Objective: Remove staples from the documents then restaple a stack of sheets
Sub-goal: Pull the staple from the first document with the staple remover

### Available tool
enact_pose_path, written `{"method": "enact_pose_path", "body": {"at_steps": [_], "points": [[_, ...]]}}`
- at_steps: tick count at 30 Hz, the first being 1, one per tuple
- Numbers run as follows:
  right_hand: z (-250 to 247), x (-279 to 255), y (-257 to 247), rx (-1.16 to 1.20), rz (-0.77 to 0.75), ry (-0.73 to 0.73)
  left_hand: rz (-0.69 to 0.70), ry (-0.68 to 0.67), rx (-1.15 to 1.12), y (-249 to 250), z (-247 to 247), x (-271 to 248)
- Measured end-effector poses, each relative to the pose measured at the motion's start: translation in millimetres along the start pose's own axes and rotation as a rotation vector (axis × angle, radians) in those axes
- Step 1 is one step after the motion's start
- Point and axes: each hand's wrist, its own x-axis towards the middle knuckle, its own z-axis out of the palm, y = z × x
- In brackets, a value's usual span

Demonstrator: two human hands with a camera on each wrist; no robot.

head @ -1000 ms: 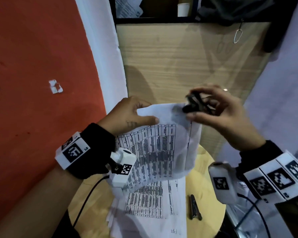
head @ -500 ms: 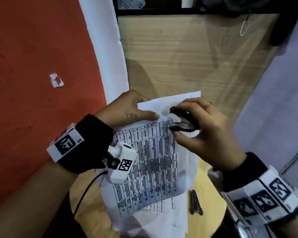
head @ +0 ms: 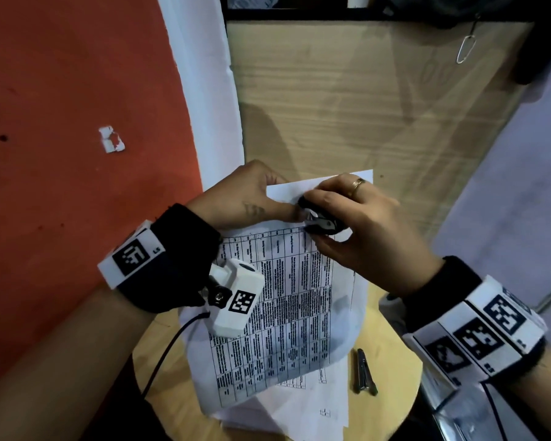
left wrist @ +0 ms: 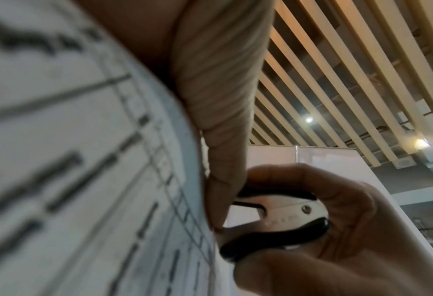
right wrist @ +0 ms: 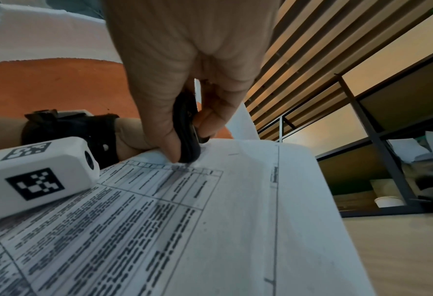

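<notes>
A printed document [head: 287, 300] with dense tables is held up above a small round table [head: 392, 348]. My left hand [head: 252, 202] pinches its top edge, thumb on the front of the paper [left wrist: 218, 202]. My right hand [head: 347, 230] grips a black staple remover [head: 320, 222], thumb and fingers squeezing its two halves. The remover's metal claws [left wrist: 268, 212] sit against the top of the sheet, right beside the left thumb tip. In the right wrist view the staple remover [right wrist: 186, 130] presses on the page [right wrist: 210, 220]. No staple shows clearly.
More loose sheets [head: 312, 412] lie on the table under the held document. A dark stapler [head: 365, 370] lies on the table to the right of them. A wooden panel [head: 363, 100] stands behind, an orange wall [head: 77, 122] at left.
My right hand has brought the staple remover down and leftward from above the page onto its top edge. The document has straightened up in my left hand.
</notes>
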Motion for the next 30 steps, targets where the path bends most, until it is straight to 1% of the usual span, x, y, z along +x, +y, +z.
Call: {"method": "enact_pose_path", "body": {"at_steps": [7,13,16,21,24,30], "points": [[4.7,3.5,3.1,-0.105,-0.048,-0.063,0.004,-0.033,-0.04,-4.9,-1.3,1.1],[8.7,6.5,13.8,-0.135,-0.12,-0.13,0.005,-0.063,-0.066,-11.1,1.5,5.3],[9.9,5.8,19.2,-0.14,-0.132,-0.137,0.0,-0.069,-0.077,-14.3,2.0,8.4],[15.0,4.5,25.0,-0.052,-0.053,-0.078,0.004,-0.064,-0.106,-17.7,2.4,11.4],[16.5,2.9,27.6,0.082,0.026,-0.028,0.033,-0.065,-0.189,-18.7,3.5,10.7],[19.9,-2.2,35.1,0.337,0.183,0.035,0.114,-0.02,-0.307,-22.7,7.9,10.9]]}}
